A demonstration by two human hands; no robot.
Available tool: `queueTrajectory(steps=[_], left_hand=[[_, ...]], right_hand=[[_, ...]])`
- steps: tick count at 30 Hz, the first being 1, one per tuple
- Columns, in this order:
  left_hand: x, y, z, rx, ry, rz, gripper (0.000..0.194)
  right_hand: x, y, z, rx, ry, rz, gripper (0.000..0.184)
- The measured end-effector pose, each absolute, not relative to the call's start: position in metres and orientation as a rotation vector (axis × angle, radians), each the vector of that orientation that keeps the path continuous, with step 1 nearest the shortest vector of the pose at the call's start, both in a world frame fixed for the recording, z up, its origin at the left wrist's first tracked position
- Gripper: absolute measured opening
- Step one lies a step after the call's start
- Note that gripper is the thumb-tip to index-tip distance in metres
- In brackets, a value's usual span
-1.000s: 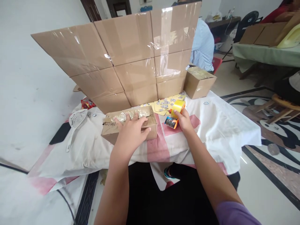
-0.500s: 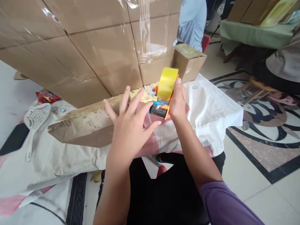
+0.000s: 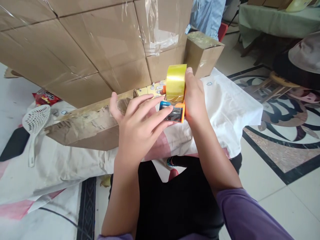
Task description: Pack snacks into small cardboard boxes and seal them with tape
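Observation:
My right hand grips an orange tape dispenser loaded with a yellow tape roll, held up above the table's cloth. My left hand reaches in from the left, fingers stretched and their tips touching the dispenser's front end. Just behind and left of my left hand lies a small cardboard box with torn tape on its top, resting on the white and pink cloth.
A wall of taped cardboard boxes stands at the back. A second small box sits at the far right of the table. A white slotted scoop and a red packet lie at the left. A person in a light blue shirt sits behind.
My left hand left the small box and came across to the dispenser. My right hand lifted the dispenser off the cloth. The camera moved closer and lower.

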State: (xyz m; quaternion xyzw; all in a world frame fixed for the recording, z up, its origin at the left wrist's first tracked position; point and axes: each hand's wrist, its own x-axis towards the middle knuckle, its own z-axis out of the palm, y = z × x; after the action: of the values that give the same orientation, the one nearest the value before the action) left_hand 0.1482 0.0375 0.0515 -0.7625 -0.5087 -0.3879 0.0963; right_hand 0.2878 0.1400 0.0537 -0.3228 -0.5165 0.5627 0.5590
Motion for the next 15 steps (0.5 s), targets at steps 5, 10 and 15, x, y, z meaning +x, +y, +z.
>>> queueTrajectory(steps=[5, 10, 15], left_hand=[[0.140, 0.042, 0.048, -2.339, -1.399, -1.125, 0.018], [0.137, 0.045, 0.045, -2.351, -1.328, -1.088, 0.020], [0.140, 0.043, 0.046, -2.403, -1.356, -1.034, 0.021]], right_hand=[[0.289, 0.140, 0.047, -0.768, -1.327, 1.245, 0.054], [0.296, 0.140, 0.043, -0.951, -1.470, 1.091, 0.054], [0.302, 0.146, 0.035, -0.916, -1.587, 1.035, 0.054]])
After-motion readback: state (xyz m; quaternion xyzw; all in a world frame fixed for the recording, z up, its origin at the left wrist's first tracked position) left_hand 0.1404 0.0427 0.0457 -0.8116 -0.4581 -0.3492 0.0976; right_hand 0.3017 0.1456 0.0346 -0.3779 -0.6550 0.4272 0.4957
